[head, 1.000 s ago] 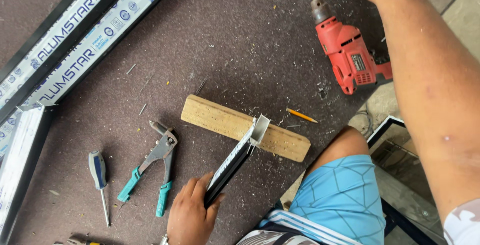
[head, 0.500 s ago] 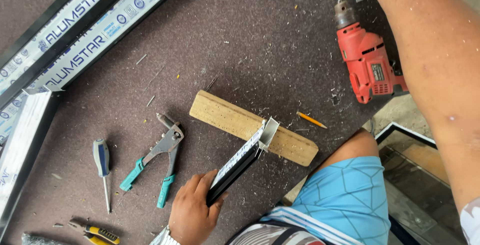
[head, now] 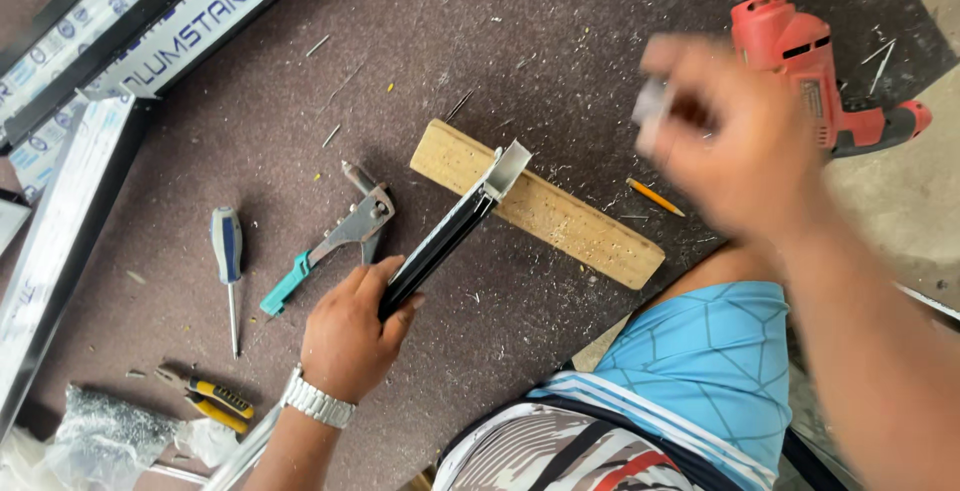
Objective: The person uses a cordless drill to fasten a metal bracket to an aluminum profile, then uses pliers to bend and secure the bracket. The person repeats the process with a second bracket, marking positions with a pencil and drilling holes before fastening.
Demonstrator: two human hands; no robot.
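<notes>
Dark brown speckled board floor (head: pixel 560 41), littered with metal shavings; film-wrapped aluminium frame lengths (head: pixel 130 26) along the upper left. Pale wooden block (head: pixel 560 216) lies mid-floor. Short black-and-silver aluminium profile piece (head: pixel 450 231) rests slanted, upper end on the block. Left hand (head: pixel 350 336) fingers wrapped round its lower end. Right hand (head: pixel 735 131) raised, blurred, pinching a small grey object (head: pixel 652 106) before the red electric drill (head: pixel 800 61).

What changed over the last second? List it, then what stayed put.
The right hand came off the red drill, which now lies alone on the floor, and swung in toward the wooden block, blurred, with a small pale thing at its fingertips that I cannot identify. The left hand kept its grip on the dark aluminium profile resting across the block. Rivet gun and screwdriver lie as before.
</notes>
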